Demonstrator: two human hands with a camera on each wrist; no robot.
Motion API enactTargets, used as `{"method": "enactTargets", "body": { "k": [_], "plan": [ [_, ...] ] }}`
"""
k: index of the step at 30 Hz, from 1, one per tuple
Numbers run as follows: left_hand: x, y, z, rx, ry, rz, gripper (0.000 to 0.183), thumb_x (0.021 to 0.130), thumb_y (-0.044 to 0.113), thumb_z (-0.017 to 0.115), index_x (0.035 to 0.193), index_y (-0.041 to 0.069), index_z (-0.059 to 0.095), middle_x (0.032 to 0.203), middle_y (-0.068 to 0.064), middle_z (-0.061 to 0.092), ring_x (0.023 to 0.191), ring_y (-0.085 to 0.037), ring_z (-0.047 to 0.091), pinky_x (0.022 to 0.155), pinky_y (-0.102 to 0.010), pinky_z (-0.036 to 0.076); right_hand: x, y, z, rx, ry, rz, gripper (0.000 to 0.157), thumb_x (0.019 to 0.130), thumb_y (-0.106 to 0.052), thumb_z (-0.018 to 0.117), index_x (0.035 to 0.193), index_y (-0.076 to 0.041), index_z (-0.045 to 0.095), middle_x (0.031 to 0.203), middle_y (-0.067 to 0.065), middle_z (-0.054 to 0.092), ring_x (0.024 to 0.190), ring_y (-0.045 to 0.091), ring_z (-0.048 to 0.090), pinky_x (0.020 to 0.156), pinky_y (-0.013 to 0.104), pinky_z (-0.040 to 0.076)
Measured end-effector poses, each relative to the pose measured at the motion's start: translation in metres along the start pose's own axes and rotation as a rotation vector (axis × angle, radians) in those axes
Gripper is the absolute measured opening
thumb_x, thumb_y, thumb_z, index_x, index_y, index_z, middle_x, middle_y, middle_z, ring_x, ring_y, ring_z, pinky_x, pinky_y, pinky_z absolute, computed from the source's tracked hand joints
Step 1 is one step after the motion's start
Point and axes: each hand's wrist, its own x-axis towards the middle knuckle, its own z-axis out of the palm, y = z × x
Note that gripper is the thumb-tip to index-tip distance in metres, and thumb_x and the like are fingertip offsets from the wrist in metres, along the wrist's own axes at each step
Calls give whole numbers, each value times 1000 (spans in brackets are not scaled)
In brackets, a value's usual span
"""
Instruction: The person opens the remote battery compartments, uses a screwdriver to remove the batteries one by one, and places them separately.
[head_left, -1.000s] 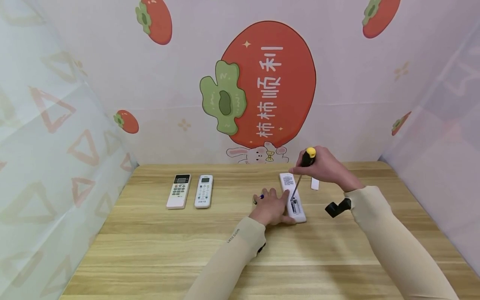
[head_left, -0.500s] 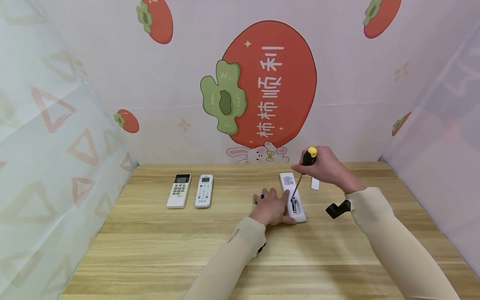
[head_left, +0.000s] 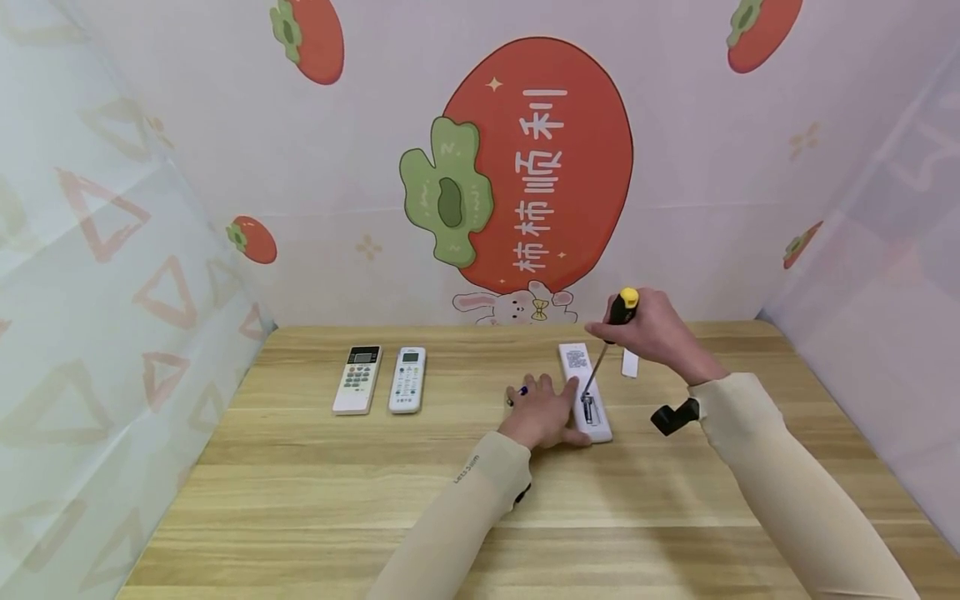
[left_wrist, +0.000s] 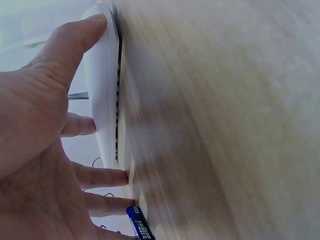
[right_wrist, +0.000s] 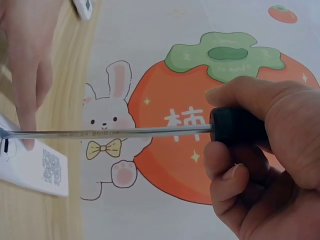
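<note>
A white remote control (head_left: 576,360) lies back side up on the table, its battery compartment (head_left: 590,410) uncovered. My left hand (head_left: 542,414) steadies it, thumb at the near end and index finger on its left side. The other left fingers are spread, with a blue battery (left_wrist: 140,223) at their tips. In my right hand (head_left: 651,327) I grip a screwdriver (right_wrist: 150,132) by its black, yellow-ended handle. Its shaft slants down, and the tip reaches the far end of the compartment.
Two more white remote controls, one with a dark top (head_left: 357,381) and one with rounded ends (head_left: 408,381), lie face up at the back left. A small white cover (head_left: 630,363) rests right of the worked remote. A printed backdrop (head_left: 322,275) stands behind the wooden table (head_left: 315,500).
The screwdriver's handle has shifted slightly to the right, tilting the shaft a little more, while its tip stays at the compartment. My left hand and the remote control hold their place.
</note>
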Motion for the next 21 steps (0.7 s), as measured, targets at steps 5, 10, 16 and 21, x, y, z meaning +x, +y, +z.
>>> {"method": "enactTargets", "body": {
  "k": [5, 10, 16, 21],
  "plan": [
    [1, 0, 1, -16, -2, -4, 99, 81, 67, 72, 162, 33, 27, 157, -20, 35, 146, -46, 26, 112, -70, 22, -1, 1, 2, 6, 31, 59, 26, 88, -25, 79, 75, -7, 65, 68, 5, 64, 60, 20, 60, 57, 33, 52],
    [2, -1, 0, -24, -1, -3, 98, 81, 67, 73, 162, 33, 27, 156, -21, 36, 145, -46, 27, 111, -70, 22, -2, 1, -1, -5, 51, 82, 28, 88, -27, 80, 76, -6, 66, 69, 7, 65, 60, 19, 61, 56, 32, 52],
    [2, -1, 0, -10, 6, -1, 100, 81, 68, 73, 162, 33, 26, 154, -20, 38, 144, -45, 29, 111, -70, 23, 4, 4, -4, -2, 41, 156, 35, 88, -33, 80, 77, -3, 66, 67, 9, 66, 59, 22, 62, 54, 33, 52],
    [3, -1, 1, -8, 0, 4, 100, 81, 68, 73, 162, 33, 26, 155, -21, 37, 145, -46, 27, 111, -70, 23, 9, 7, -6, 4, 30, 243, 42, 87, -40, 79, 82, 0, 66, 72, 14, 69, 62, 22, 64, 56, 35, 53]
  ]
}}
